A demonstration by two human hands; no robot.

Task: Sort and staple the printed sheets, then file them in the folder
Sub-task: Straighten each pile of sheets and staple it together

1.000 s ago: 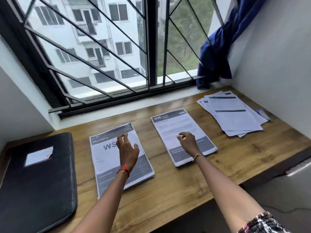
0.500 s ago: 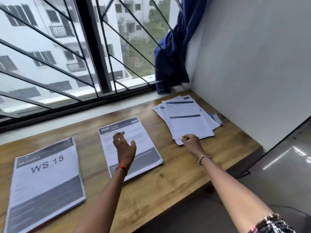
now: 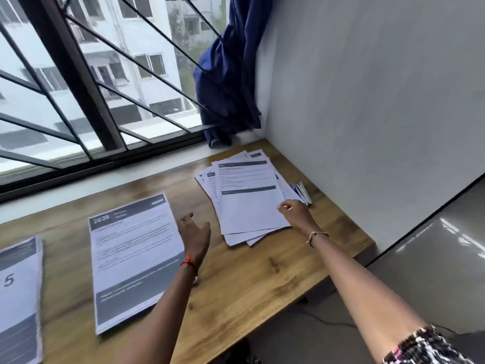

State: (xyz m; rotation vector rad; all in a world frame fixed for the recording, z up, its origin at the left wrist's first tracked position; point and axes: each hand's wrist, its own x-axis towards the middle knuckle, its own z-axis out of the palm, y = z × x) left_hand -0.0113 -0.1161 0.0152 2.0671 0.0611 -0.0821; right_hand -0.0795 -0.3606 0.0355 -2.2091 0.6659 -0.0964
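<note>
Both hands have travelled rightward: the right hand (image 3: pixel 294 214) now pinches the edge of the fanned sheets (image 3: pixel 249 206) in the wooden surface's (image 3: pixel 262 271) corner, and the left hand (image 3: pixel 195 232) hovers released beside the 2639 stack (image 3: pixel 131 258). A stapler (image 3: pixel 304 193) lies between those sheets and the grey wall (image 3: pixel 367 101), below a blue curtain (image 3: pixel 228 88) and barred window (image 3: pixel 105 88).

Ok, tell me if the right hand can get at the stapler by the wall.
Probably yes: the stapler lies just beyond the right hand, beside the loose sheets, with nothing over it.
</note>
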